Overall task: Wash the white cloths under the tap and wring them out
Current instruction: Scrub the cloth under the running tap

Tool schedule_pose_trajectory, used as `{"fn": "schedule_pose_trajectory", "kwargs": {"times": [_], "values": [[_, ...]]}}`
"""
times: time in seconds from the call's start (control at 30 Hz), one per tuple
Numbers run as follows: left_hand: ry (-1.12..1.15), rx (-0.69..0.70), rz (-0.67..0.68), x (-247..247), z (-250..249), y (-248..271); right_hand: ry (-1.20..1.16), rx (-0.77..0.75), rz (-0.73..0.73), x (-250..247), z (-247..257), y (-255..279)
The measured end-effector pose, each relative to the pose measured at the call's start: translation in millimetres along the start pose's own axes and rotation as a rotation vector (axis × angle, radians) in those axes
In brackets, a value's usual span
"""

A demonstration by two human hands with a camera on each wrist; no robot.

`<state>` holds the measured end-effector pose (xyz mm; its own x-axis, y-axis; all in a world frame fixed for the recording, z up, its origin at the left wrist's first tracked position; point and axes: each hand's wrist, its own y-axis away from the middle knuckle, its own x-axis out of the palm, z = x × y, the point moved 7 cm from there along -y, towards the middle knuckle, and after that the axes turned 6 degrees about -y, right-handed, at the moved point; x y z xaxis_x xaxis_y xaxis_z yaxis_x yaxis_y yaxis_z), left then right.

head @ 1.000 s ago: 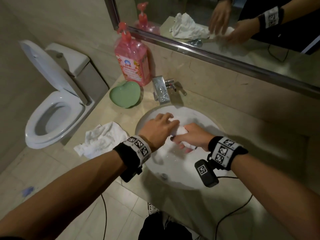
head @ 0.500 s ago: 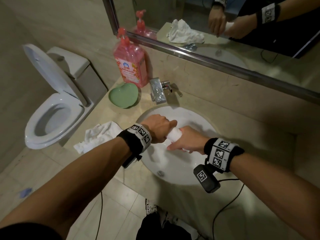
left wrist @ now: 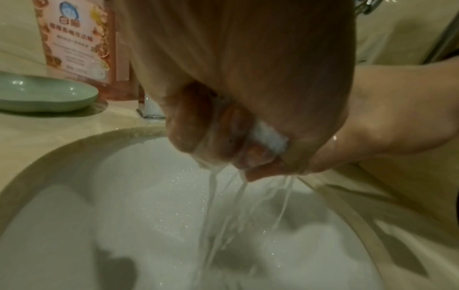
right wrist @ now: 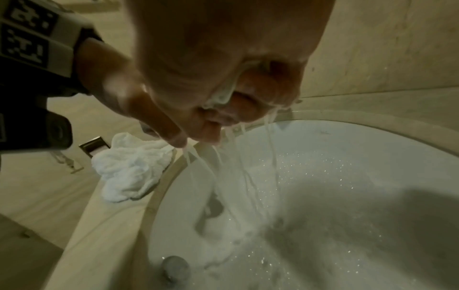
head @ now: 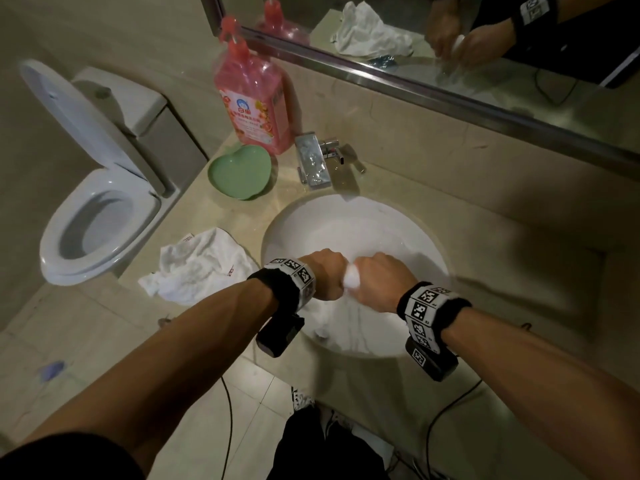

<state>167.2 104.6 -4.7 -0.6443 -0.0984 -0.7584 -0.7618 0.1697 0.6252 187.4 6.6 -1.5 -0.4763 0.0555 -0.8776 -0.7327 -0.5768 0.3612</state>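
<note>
Two fists meet at the centre of the head view, over the near half of the white sink (head: pixel 426 237). Your left hand (head: pixel 325 275) and right hand (head: pixel 379 282) are each curled tight round the same rolled white cloth (head: pixel 350 281); only a small wad of it shows between them, knuckles almost touching. In the left wrist view the cloth (left wrist: pixel 269 137) peeks out between your clenched fingers (left wrist: pixel 233 129), right of centre. Thin streams of water (left wrist: pixel 216 206) run from under both fists down into the basin.

In the right wrist view foam or wet cloth squeezes out at the fingers (right wrist: pixel 250 92), upper centre; the drain plug (right wrist: pixel 175 266) sits at the bottom of the frame.

A second cloth (head: pixel 197 265) lies crumpled on the counter (head: pixel 502 278), left of the sink and clear of its rim, centre left in the head view. The tap (head: pixel 311 161) stands behind the sink in the upper middle; you cannot tell whether it is running. Just left of it sit a green heart-shaped dish (head: pixel 239 173) and, behind the dish, a pink pump bottle (head: pixel 252 105). A toilet (head: pixel 100 202) with its lid up fills the far left. The mirror (head: pixel 450 46) along the top edge reflects the spare cloth and your hands.
</note>
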Motion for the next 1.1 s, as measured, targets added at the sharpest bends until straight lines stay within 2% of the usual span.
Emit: {"fn": "schedule_pose_trajectory", "kwargs": {"times": [0.1,0.23,0.33,0.4,0.47,0.5,0.57,0.63,0.7,0.77,0.83,0.93,1.07,1.1], "values": [[0.047,0.023,0.006,3.6,-2.1,-3.4,0.077,-0.027,-0.017,-1.4,1.6,-1.8],[0.053,0.045,-0.035,-5.5,1.8,-0.7,0.040,-0.014,-0.019,-7.5,-2.6,-3.9],[0.163,0.038,-0.109,-21.6,11.7,7.9,-0.247,0.068,0.025,-16.6,-15.1,-6.7],[0.340,0.065,-0.096,-32.2,15.9,14.6,-0.445,0.097,0.061,-24.2,-18.8,-5.7],[0.501,0.106,-0.097,-45.9,19.4,25.0,-0.561,0.091,0.028,-36.5,-17.5,-2.1],[0.574,0.128,-0.130,-55.4,21.6,31.1,-0.597,0.083,-0.008,-45.0,-16.9,0.3],[0.731,0.130,-0.287,-74.3,31.9,42.0,-0.625,0.053,-0.065,-59.1,-15.0,3.4],[0.966,0.065,-0.447,-85.9,44.6,54.8,-0.719,0.028,-0.070,-68.7,-10.5,7.1],[1.264,-0.002,-0.484,-87.8,49.2,62.6,-0.852,0.016,-0.057,-73.5,-4.8,9.5],[1.417,0.001,-0.490,-91.4,45.6,67.2,-0.939,0.007,-0.064,-79.1,1.7,11.5],[1.441,0.052,-0.522,-97.8,41.8,73.0,-1.010,0.025,-0.020,-80.5,10.7,14.5],[1.359,0.094,-0.569,-103.3,34.7,78.6,-0.916,0.048,-0.013,-83.3,23.5,22.3],[1.281,0.100,-0.594,-100.9,23.5,79.0,-0.739,0.036,-0.288,-105.2,27.5,28.0],[1.252,0.101,-0.607,-100.7,23.3,79.1,-0.733,0.019,-0.317,-109.6,27.2,28.9]]}}
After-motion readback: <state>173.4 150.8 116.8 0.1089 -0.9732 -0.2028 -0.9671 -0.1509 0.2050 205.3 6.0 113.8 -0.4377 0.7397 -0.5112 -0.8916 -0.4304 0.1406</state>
